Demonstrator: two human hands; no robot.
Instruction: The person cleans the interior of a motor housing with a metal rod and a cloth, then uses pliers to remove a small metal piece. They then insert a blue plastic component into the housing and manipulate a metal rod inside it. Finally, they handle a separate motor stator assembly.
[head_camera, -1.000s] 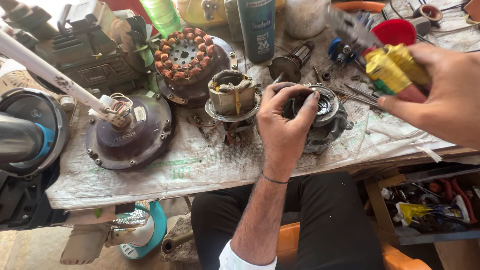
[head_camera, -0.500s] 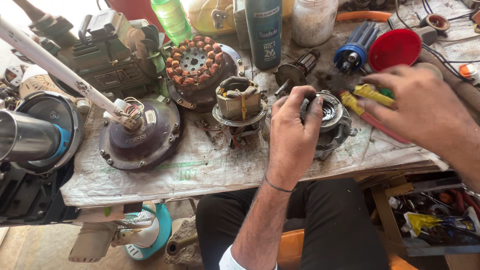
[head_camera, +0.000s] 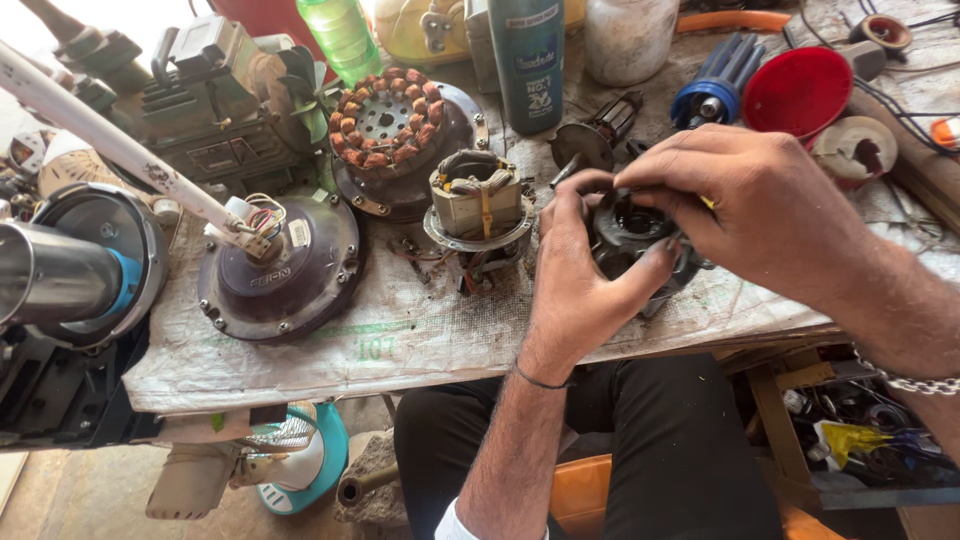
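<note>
Cluttered bench (head_camera: 400, 340): left hand (head_camera: 580, 280) gripping motor housing (head_camera: 640, 235), right hand (head_camera: 760, 210) pinched inside

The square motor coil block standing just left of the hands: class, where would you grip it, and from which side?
Probably take the coil block by its two flat pale side faces, coming down from above. It stands upright on a round base plate, and its top is open. Avoid the copper windings and the loose wires trailing at its front. The left hand, on the dark motor housing, is nearest to it.

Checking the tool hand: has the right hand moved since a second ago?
Yes. The right hand has come in leftward from the bench's right side, past the red lid, onto the motor housing held by the left hand.
</note>
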